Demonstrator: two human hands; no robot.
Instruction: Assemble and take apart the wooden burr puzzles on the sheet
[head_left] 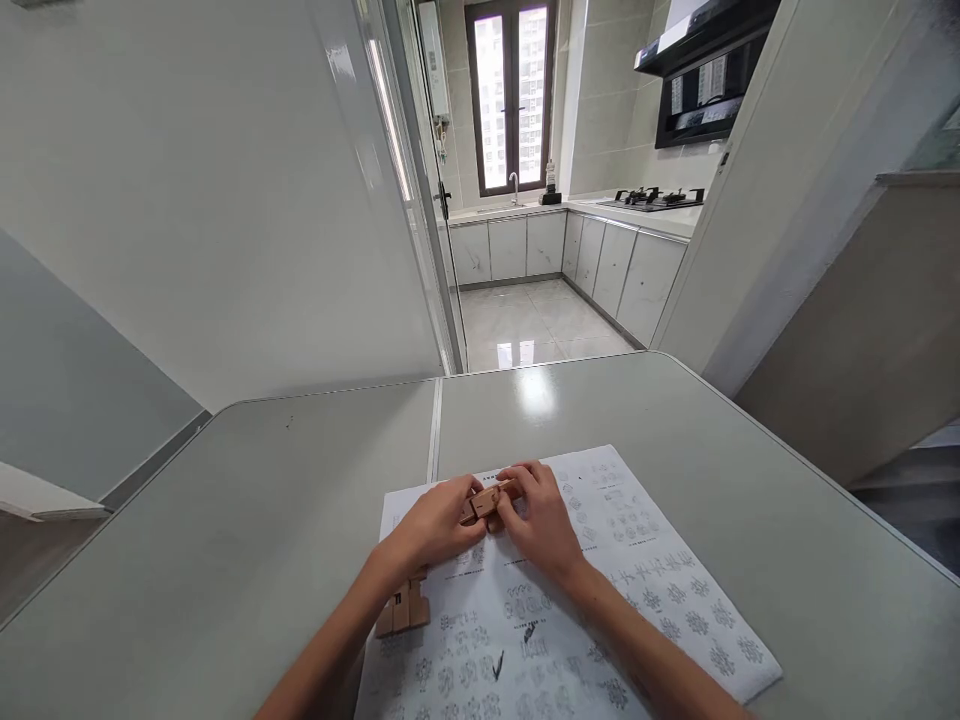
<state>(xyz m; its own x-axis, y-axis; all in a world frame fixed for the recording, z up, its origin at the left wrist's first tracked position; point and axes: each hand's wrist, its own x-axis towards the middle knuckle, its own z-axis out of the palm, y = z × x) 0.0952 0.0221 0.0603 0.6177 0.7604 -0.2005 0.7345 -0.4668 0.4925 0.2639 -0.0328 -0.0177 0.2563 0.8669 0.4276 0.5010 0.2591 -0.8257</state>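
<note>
Both of my hands meet over a printed paper sheet (645,570) on the grey table (247,500). Between them is a small wooden puzzle piece (487,500), light brown and notched. My left hand (435,525) pinches its left end with curled fingers. My right hand (536,515) grips its right end, fingers bent over the top. More wooden puzzle pieces (403,605) lie on the sheet just under my left wrist, partly hidden by the forearm.
The sheet carries rows of small printed diagrams and a dark tick mark (497,665). A seam (433,430) runs down the table's middle. Beyond the far edge, a glass door frame (420,200) opens onto a kitchen with cabinets (517,245) and a stove (652,200).
</note>
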